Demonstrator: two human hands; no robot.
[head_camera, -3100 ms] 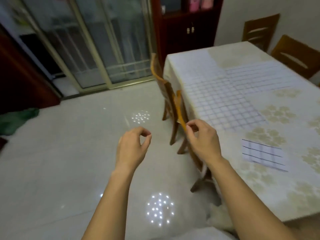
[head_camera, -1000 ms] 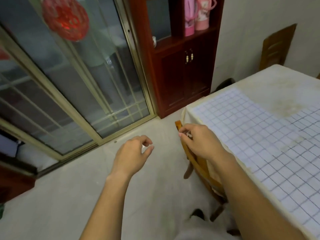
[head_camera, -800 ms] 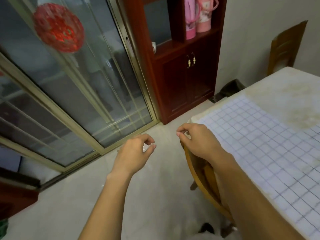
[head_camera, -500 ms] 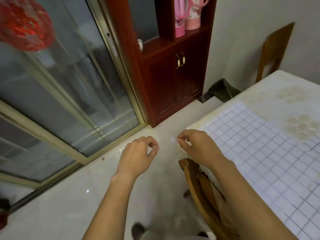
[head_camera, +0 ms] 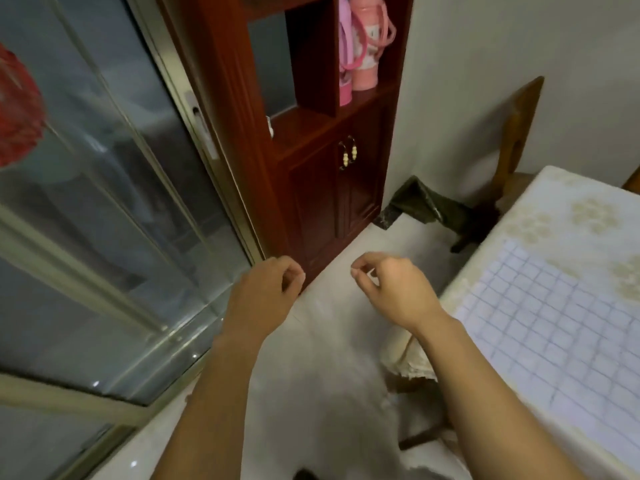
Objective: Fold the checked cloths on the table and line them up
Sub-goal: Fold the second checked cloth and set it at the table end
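Observation:
A white checked cloth [head_camera: 554, 327] lies spread flat on the table [head_camera: 561, 206], at the right of the view. The table has a cream flower-patterned cover. My left hand [head_camera: 263, 299] hovers over the floor, left of the table's corner, with fingers loosely curled and nothing in them. My right hand [head_camera: 394, 292] hangs in the air just off the table's near-left corner, thumb and forefinger close together, holding nothing. Neither hand touches the cloth. The cloth runs out of view at the right edge.
A dark red wooden cabinet [head_camera: 329, 185] stands ahead against the wall, with pink bottles [head_camera: 360, 46] on its shelf. A glass sliding door [head_camera: 104, 202] fills the left. A dark bag [head_camera: 426, 206] lies on the floor and a wooden chair [head_camera: 516, 133] stands behind the table.
The view has swung left and along the table's side toward its far corner by the cabinet. Both hands have kept the same curled pose in the air, holding nothing.

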